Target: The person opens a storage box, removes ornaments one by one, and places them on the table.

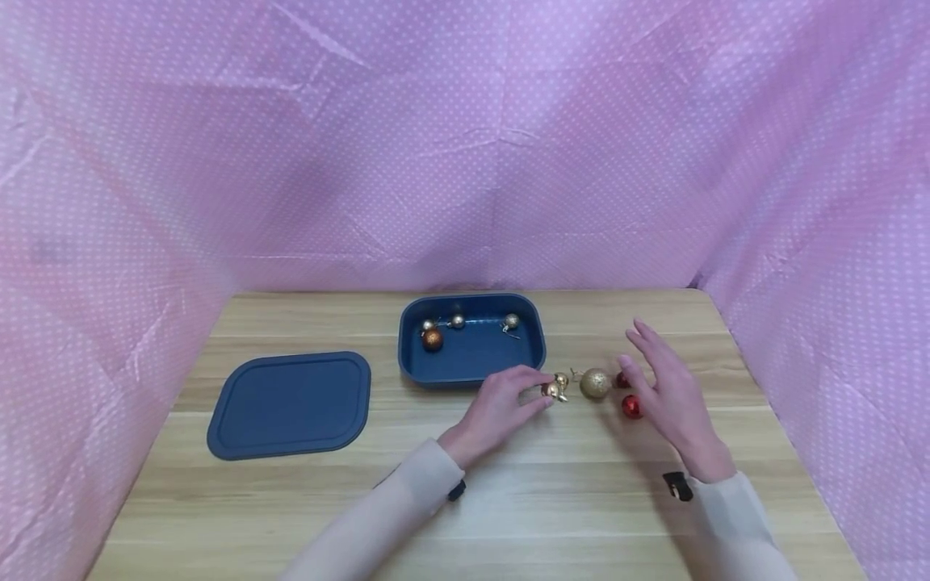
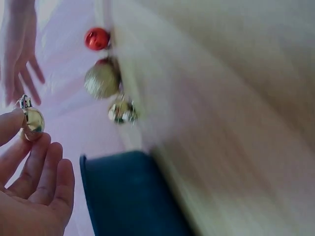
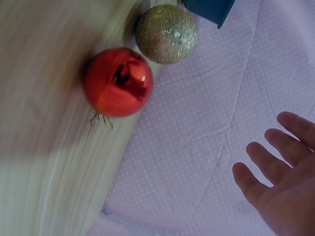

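My left hand (image 1: pixel 501 405) pinches a small shiny gold bauble (image 2: pixel 34 121) by its cap, between thumb and fingers. Just past it on the table lies another shiny gold bauble (image 2: pixel 119 112). To the right sits a larger glittery gold bauble (image 1: pixel 596 384). Beside that are a shiny red bauble (image 1: pixel 631 407) and a second, darker red bauble (image 1: pixel 622 380), partly hidden. My right hand (image 1: pixel 674 397) hovers by the red ones with its fingers extended and nothing held; in the right wrist view its fingers (image 3: pixel 268 164) are spread apart from the baubles.
A dark blue box (image 1: pixel 472 379) stands open at the back of the wooden table (image 1: pixel 552 516). Inside lie a copper glitter bauble (image 1: pixel 432 340) and several small pale gold ones. Its flat blue lid (image 1: pixel 291 406) lies to the left. Pink dotted fabric (image 1: pixel 465 145) hangs around the table.
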{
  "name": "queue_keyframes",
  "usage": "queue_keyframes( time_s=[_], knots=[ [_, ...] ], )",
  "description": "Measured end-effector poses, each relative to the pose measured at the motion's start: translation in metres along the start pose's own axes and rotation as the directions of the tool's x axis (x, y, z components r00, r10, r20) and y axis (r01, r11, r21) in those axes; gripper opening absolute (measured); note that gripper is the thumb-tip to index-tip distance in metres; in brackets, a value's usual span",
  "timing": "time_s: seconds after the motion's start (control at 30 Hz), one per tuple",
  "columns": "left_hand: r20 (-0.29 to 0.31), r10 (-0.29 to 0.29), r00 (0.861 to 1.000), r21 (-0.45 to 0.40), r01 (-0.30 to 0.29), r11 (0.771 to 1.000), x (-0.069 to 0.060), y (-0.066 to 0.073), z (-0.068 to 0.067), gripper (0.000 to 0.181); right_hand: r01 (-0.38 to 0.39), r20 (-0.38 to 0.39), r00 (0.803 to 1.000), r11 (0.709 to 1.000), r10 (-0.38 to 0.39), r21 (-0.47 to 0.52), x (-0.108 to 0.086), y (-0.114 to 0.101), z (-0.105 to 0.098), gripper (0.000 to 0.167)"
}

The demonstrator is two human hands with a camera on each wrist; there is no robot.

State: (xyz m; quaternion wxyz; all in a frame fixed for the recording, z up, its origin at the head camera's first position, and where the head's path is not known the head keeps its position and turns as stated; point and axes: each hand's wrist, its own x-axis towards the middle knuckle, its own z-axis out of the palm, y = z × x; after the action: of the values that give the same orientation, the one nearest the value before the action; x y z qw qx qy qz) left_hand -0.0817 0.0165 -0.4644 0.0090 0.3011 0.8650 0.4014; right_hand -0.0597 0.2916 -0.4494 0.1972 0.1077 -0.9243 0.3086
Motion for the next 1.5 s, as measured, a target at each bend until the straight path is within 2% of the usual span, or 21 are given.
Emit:
queue_keyframes(
  time_s=[0.13,0.27,0.33,0.5,0.67,0.8,0.97,1.13,1.23,1.33,1.5],
  knots=[
    [0.042,0.021,0.999,0.065,-0.023,0.998,0.002,0.004,0.015,0.036,-0.004,-0.015,1.0,1.0,0.004,0.004,-0.003,0.004,-0.005,0.047],
    [0.081,0.045,0.996,0.113,-0.054,0.992,0.01,0.006,0.031,0.033,-0.009,-0.022,1.0,1.0,0.009,-0.002,-0.004,0.008,-0.008,0.048],
    [0.107,0.035,0.994,0.123,-0.048,0.991,0.015,0.007,0.037,0.03,-0.008,-0.022,1.0,1.0,0.008,-0.006,-0.005,0.009,-0.009,0.048],
    [0.155,-0.054,0.986,0.135,0.033,0.99,0.026,0.007,0.052,0.025,-0.003,-0.018,1.0,1.0,0.003,-0.013,-0.004,0.01,-0.009,0.047],
    [0.178,-0.164,0.97,0.129,0.142,0.981,0.036,0.008,0.066,0.022,0.002,-0.011,1.0,1.0,-0.002,-0.021,-0.006,0.013,-0.007,0.047],
    [0.172,-0.197,0.965,0.19,0.163,0.968,0.041,0.009,0.075,0.021,-0.011,-0.006,1.0,0.999,0.011,-0.03,-0.008,0.014,-0.008,0.047],
    [0.177,-0.232,0.956,0.234,0.188,0.954,0.046,0.014,0.08,0.022,-0.022,-0.002,1.0,0.999,0.022,-0.04,-0.008,0.015,-0.011,0.048],
    [0.182,-0.293,0.939,0.245,0.245,0.938,0.047,0.017,0.082,0.024,-0.021,-0.005,1.0,0.999,0.021,-0.038,-0.007,0.016,-0.011,0.047],
    [0.183,-0.304,0.935,0.24,0.258,0.936,0.046,0.017,0.082,0.027,-0.025,-0.004,1.0,0.999,0.025,-0.036,-0.007,0.019,-0.011,0.047],
    [0.18,-0.293,0.939,0.248,0.245,0.937,0.044,0.016,0.081,0.033,-0.026,-0.006,1.0,0.999,0.026,-0.036,-0.008,0.02,-0.01,0.047],
    [0.188,-0.224,0.956,0.228,0.179,0.957,0.033,0.016,0.075,0.042,-0.032,0.002,0.999,0.999,0.032,-0.039,-0.008,0.021,-0.009,0.047]
  ],
)
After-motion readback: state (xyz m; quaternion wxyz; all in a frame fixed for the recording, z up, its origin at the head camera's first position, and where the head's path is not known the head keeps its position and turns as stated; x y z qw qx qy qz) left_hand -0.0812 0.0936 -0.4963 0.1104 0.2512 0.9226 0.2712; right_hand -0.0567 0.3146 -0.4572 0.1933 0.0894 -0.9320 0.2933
